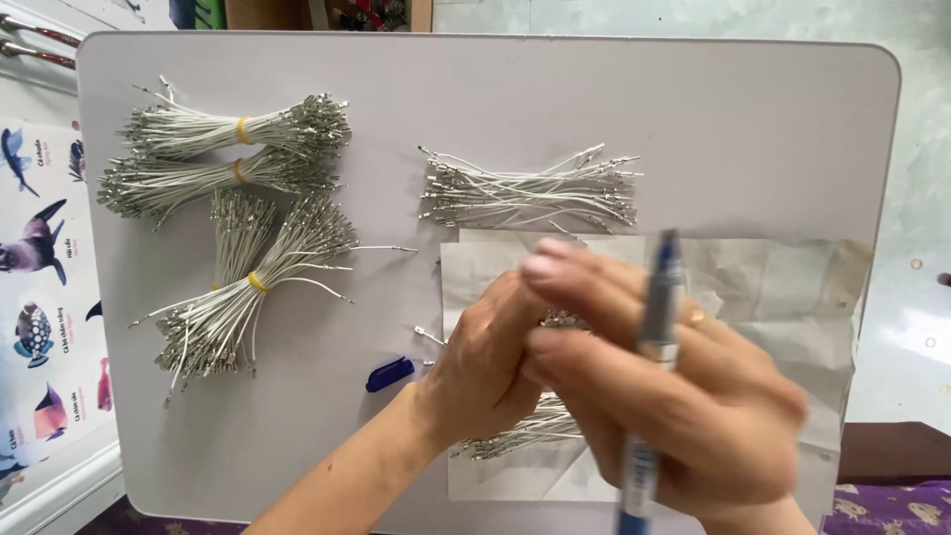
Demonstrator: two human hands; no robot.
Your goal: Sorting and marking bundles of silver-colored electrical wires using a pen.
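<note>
Left grip clamps wire bundle near table's front edge.

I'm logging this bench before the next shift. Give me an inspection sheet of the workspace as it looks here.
Surface: pale table, with a sheet of paper under the hands.
Job's things: wire bunch at the left hand; blue pen in the right hand.
Clutter: blue pen cap; one stray wire.
Grippers: both hands closed, blurred.
Cables: banded wire bundles at left; loose wire pile at centre.
Surroundings: fish poster at left.
</note>
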